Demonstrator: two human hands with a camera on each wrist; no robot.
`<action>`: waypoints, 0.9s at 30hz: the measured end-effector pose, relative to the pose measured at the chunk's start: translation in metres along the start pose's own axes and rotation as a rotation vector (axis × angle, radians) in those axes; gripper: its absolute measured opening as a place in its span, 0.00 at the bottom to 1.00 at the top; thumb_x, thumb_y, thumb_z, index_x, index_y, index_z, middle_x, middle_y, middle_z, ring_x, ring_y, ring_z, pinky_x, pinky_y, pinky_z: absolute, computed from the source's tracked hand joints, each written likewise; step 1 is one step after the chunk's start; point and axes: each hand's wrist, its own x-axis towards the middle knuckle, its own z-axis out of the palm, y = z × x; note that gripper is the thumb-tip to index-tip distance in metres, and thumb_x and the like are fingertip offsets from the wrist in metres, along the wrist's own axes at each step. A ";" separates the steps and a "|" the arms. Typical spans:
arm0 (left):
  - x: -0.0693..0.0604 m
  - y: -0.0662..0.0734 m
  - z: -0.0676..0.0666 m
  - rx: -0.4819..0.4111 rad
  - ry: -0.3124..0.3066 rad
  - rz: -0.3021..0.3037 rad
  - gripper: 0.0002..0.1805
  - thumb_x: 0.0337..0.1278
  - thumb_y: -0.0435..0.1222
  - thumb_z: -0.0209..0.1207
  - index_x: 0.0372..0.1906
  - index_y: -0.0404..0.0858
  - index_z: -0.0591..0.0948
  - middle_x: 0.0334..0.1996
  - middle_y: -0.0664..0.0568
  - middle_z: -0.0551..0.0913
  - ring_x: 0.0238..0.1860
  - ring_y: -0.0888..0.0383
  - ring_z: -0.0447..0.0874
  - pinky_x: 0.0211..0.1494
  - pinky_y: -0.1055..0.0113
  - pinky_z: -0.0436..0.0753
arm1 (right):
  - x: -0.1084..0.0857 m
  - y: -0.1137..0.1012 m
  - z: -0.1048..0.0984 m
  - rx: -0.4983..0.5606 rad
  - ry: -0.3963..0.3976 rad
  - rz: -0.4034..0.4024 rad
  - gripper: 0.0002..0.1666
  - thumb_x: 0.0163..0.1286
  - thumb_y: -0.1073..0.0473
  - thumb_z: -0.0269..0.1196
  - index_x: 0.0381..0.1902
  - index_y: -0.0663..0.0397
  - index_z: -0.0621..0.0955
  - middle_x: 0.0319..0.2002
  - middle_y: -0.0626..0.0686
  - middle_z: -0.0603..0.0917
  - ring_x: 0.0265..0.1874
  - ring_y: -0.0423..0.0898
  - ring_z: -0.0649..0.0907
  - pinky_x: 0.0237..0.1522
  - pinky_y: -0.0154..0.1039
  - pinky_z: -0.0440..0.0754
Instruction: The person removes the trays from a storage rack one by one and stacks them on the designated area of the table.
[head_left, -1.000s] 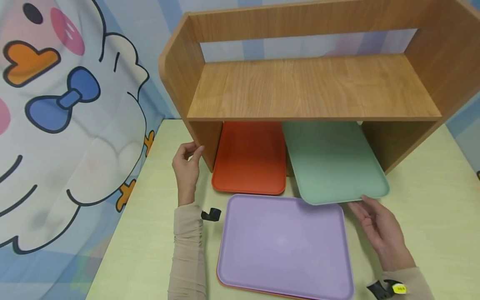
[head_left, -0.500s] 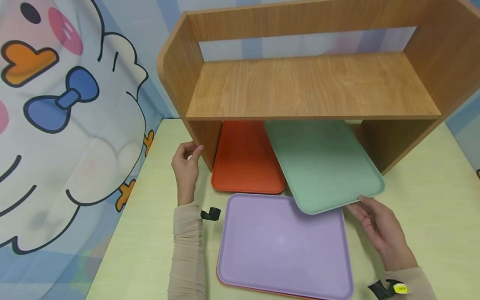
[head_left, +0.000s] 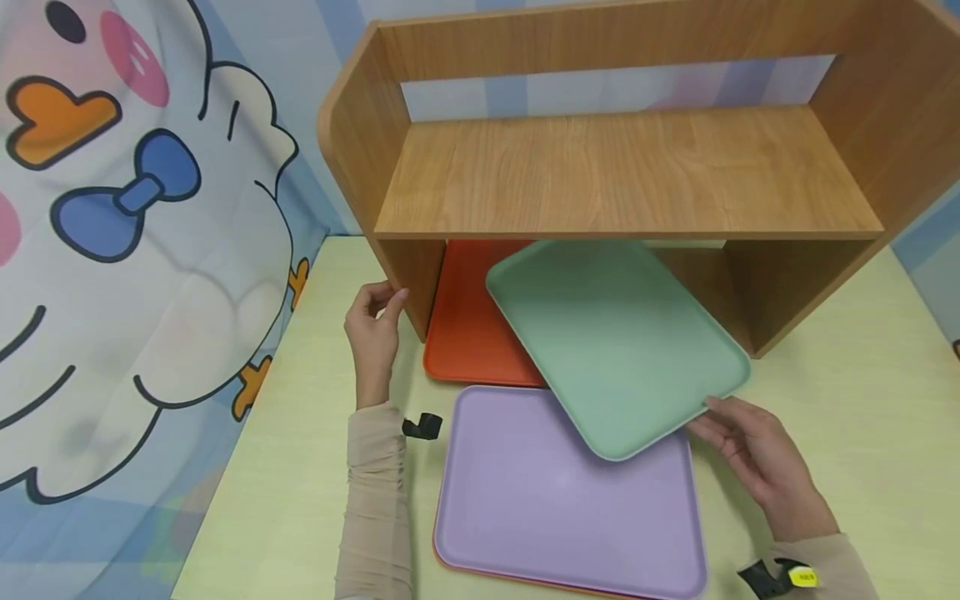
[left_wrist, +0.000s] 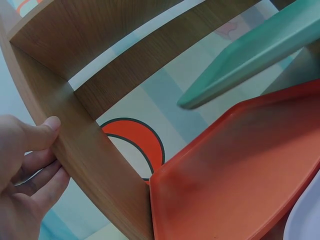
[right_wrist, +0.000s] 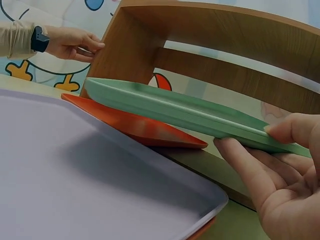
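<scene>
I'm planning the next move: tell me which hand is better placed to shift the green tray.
Probably the right hand: it pinches the green tray by its edge, while the left hand grips the wooden shelf.

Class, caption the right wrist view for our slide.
Right hand pinches a green tray above the red tray; the left hand grips the wooden shelf.

Brown open-fronted shelf unit (head_left: 622,171): wood as we see it, grained, smooth. At its lower opening, we note a pale green rectangular tray (head_left: 618,350), matt plastic, and an orange-red rectangular tray (head_left: 476,325), smooth plastic. Before it, a lavender rectangular tray (head_left: 566,492), matt plastic. Left of it, a blue-and-white printed hanging (head_left: 180,325), creased cloth.
</scene>
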 end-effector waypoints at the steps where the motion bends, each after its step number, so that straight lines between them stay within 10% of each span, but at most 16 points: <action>1: 0.000 0.000 0.000 -0.004 -0.001 0.002 0.14 0.56 0.40 0.65 0.45 0.37 0.81 0.41 0.45 0.83 0.46 0.55 0.80 0.55 0.58 0.76 | 0.000 0.000 0.000 -0.025 -0.011 0.007 0.22 0.73 0.77 0.38 0.46 0.69 0.81 0.46 0.63 0.84 0.48 0.54 0.84 0.50 0.45 0.80; 27: 0.002 -0.003 0.000 -0.009 0.005 0.013 0.13 0.58 0.32 0.63 0.45 0.28 0.80 0.42 0.36 0.82 0.43 0.53 0.78 0.50 0.65 0.76 | -0.002 0.001 -0.003 -0.394 -0.167 0.184 0.28 0.71 0.76 0.39 0.44 0.56 0.85 0.40 0.55 0.88 0.41 0.45 0.87 0.43 0.39 0.84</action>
